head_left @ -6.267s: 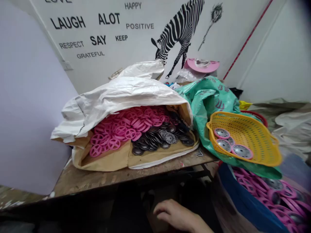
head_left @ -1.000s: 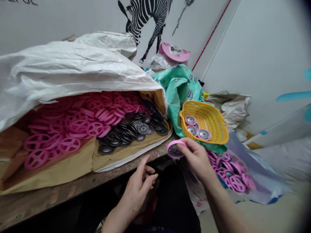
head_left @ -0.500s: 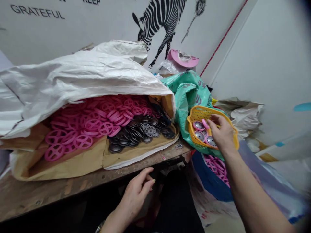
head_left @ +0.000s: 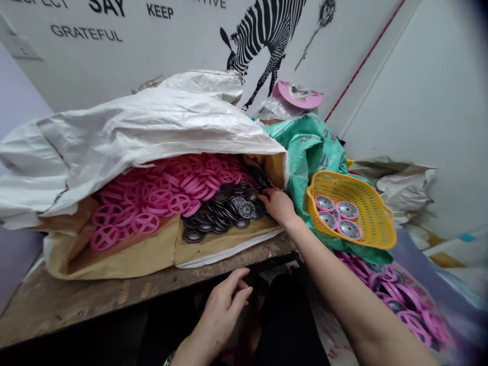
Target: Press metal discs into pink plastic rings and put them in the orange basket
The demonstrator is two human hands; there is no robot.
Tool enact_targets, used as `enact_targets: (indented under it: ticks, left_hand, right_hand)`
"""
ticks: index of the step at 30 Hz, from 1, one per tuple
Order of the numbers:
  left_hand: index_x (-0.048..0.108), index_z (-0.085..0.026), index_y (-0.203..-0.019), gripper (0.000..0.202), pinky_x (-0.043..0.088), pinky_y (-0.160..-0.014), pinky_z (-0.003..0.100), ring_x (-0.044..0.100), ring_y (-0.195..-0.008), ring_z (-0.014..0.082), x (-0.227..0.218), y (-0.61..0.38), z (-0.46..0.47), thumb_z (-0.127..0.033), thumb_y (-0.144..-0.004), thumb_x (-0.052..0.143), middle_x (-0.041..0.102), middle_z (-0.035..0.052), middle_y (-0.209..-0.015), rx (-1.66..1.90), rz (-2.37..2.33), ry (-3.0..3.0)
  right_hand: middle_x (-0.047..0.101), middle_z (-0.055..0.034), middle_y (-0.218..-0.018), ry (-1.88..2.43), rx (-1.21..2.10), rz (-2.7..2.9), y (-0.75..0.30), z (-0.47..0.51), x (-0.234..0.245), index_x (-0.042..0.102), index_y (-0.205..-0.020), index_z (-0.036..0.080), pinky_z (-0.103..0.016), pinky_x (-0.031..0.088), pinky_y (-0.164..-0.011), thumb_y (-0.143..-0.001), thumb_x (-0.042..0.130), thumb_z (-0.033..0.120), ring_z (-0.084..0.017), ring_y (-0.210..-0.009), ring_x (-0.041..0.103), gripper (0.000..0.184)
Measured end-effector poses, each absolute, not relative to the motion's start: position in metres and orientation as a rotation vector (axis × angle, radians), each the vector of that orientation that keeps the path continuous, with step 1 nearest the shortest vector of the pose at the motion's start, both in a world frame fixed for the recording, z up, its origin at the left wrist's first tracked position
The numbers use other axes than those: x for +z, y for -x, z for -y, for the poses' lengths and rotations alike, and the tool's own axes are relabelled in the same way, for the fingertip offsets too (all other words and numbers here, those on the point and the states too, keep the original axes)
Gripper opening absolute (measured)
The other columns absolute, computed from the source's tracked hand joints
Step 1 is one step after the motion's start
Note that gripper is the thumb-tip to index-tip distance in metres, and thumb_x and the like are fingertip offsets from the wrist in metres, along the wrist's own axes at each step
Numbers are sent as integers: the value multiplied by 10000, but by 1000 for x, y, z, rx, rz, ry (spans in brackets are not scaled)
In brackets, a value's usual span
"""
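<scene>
My right hand lies inside the open white sack on the wooden table, fingertips on the dark metal discs beside pink wheels; whether it grips one, I cannot tell. My left hand hangs loosely curled, empty, below the table edge.

The dark round discs lie in a loose heap, overlapping and tilted at many angles, some flat and glossy black, a few showing a silvery spoked face. The heap sits on the brown inner flap of the open sack, at the right end of its mouth. It lies close to the front edge of the tabletop, towards its right corner.
</scene>
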State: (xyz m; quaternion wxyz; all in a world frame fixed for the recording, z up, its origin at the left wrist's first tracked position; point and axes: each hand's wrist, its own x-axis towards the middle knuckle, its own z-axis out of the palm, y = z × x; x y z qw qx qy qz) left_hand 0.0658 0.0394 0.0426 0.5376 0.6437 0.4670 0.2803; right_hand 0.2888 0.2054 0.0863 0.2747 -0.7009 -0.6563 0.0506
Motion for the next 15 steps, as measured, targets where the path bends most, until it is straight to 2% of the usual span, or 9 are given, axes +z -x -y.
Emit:
enact_targets:
  ticks: [2, 4, 10, 13, 15]
  left_hand:
    - [600, -204, -1239, 380, 521, -679, 267, 642, -764, 180, 41, -62, -39, -334, -900, 489, 661, 51, -883, 673, -1114, -1530]
    - [608, -204, -1233, 374, 524, -687, 270, 647, -769, 183, 41, -59, -38, -328, -902, 487, 670, 56, -888, 686, -1114, -1546]
    - [663, -206, -1157, 308, 523, -859, 342, 663, -941, 232, 59, -40, -55, -324, -914, 516, 715, 96, -1032, 823, -1198, -1734]
    - [674, -205, -1111, 266, 485, -946, 363, 638, -1047, 243, 76, -26, -82, -308, -935, 503, 705, 102, -1114, 959, -1272, -1958]
    - [667, -186, -1112, 271, 479, -941, 369, 626, -1040, 248, 88, -17, -105, -278, -947, 473, 692, 117, -1097, 1012, -1378, -2155]
  right_hand:
    - [685, -227, -1091, 1937, 111, 1749, -282, -218, 82, 731, -960, 122, -369, 473, -805, -889, 617, 402, -326, -991, 658, 310]
    - [677, -243, -1085, 1966, 102, 1727, -276, -226, 78, 729, -920, 116, -361, 468, -776, -850, 670, 407, -334, -987, 653, 305]
    - [725, -137, -862, 1899, 194, 1623, -280, -234, 66, 702, -828, 171, -329, 445, -699, -836, 653, 315, -271, -834, 666, 153]
    - [717, -97, -814, 1805, 252, 1529, -289, -227, 62, 680, -865, 185, -321, 444, -679, -830, 616, 301, -248, -780, 655, 137]
    - [712, -83, -837, 1720, 298, 1458, -293, -219, 61, 659, -927, 189, -312, 453, -665, -832, 586, 320, -224, -733, 650, 178]
